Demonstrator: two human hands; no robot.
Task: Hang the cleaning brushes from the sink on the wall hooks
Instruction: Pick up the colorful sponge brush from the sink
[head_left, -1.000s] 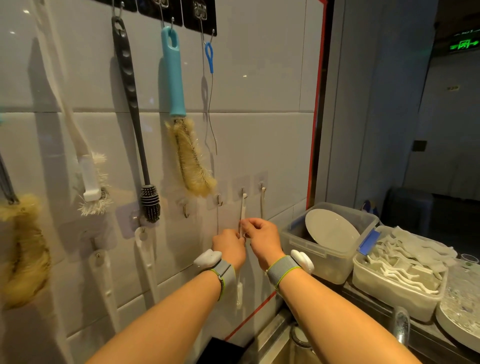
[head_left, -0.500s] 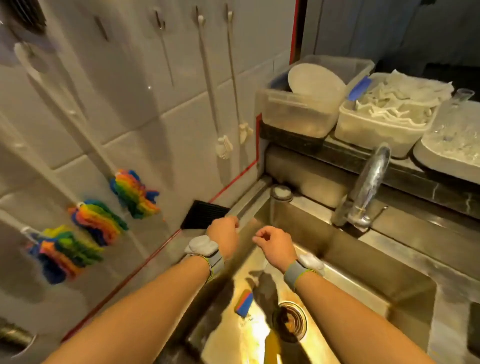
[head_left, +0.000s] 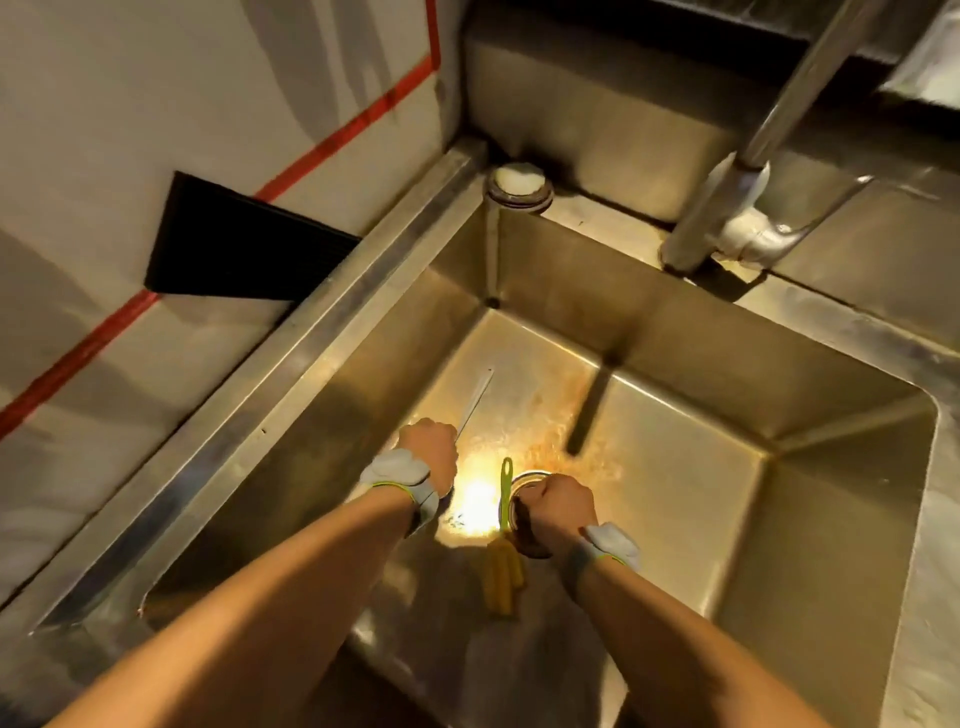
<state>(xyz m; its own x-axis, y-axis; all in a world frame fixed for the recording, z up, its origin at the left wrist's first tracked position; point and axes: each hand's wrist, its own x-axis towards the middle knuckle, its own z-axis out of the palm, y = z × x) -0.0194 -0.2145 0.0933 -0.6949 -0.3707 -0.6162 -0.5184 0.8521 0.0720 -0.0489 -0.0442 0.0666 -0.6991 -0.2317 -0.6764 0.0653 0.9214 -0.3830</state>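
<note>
Sink (head_left: 675, 364): our left hand (head_left: 431, 447) grip closed on thin white brush (head_left: 475, 397); right hand (head_left: 561, 506) grip fisted by green-handled brush (head_left: 505, 499), contents unclear.

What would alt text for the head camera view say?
Two bare arms reach into a steel sink: the left hand grips a thin white brush handle, the right hand hovers beside a green-handled yellow brush near the drain.

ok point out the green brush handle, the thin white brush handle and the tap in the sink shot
green brush handle (head_left: 505, 493), head view, on the middle of the green stem
thin white brush handle (head_left: 476, 398), head view, midway along the bare stem beyond the left hand
tap (head_left: 740, 205), head view, on the pale joint near its base
</note>
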